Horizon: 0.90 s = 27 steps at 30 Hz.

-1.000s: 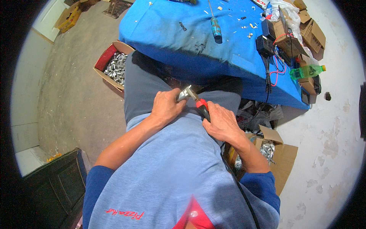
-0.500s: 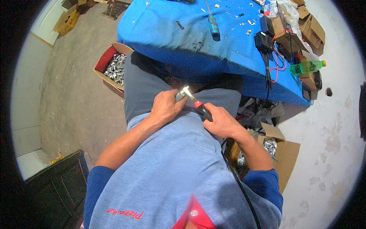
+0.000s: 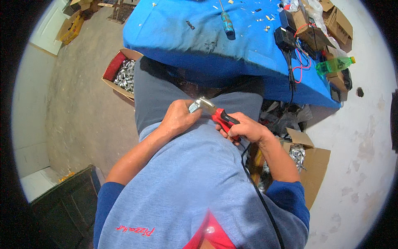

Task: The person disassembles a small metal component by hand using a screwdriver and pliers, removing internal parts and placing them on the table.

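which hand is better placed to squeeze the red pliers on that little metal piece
Right. The right hand already wraps the red handles of the pliers, so it can probably squeeze at once. The left hand grips the small metal part at the tool's tip, steadying it.

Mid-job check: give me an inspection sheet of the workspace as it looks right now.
Surface: blue-covered table, scattered with small parts.
Job's things: red-handled pliers and a small metal piece, held over the lap.
Clutter: blue-handled screwdriver, green bottle, cardboard boxes of metal parts on the floor at both sides.
Hands: left hand on the metal piece; right hand grips the pliers' handles.
Cables: black adapters with black and red leads over the table edge.
Surroundings: bare concrete floor.
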### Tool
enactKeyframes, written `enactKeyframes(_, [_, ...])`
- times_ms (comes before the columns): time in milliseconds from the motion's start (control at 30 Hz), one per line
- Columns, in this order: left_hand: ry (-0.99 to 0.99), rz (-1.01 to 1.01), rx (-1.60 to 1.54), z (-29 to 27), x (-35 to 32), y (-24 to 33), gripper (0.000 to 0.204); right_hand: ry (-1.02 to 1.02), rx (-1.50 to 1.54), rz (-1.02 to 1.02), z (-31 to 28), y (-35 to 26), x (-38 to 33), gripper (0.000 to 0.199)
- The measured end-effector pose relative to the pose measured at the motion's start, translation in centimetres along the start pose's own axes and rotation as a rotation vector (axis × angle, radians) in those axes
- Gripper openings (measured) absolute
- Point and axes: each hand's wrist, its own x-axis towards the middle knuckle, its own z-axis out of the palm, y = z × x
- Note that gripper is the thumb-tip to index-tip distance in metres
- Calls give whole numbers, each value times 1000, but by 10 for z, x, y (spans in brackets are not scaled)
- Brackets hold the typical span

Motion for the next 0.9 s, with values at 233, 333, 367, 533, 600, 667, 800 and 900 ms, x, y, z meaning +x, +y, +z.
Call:
enactKeyframes(233, [-107,-41,57,1,2,0,38,-72,148,78,-14,6,0,36])
enactKeyframes(333, [-118,-27,34,1,2,2,38,-58,36,102,-17,6,1,33])
enactKeyframes(367, [-118,-29,35,1,2,2,38,-46,-45,100,-16,6,2,32])
enactKeyframes(533, [-81,5,37,5,4,-7,38,-52,-335,45,-23,7,6,29])
enactKeyframes(600, [-91,5,51,5,4,-5,37,-51,-478,-4,-26,9,6,30])
enactKeyframes(667, [-88,-3,70,5,4,-5,37,-22,-548,23,-24,5,2,31])
enactKeyframes(800, [-17,-4,95,6,6,-7,37,101,-846,37,-19,4,-7,31])
enactKeyframes(900, [1,-9,118,5,5,-5,38,169,-864,67,-13,-2,-15,33])
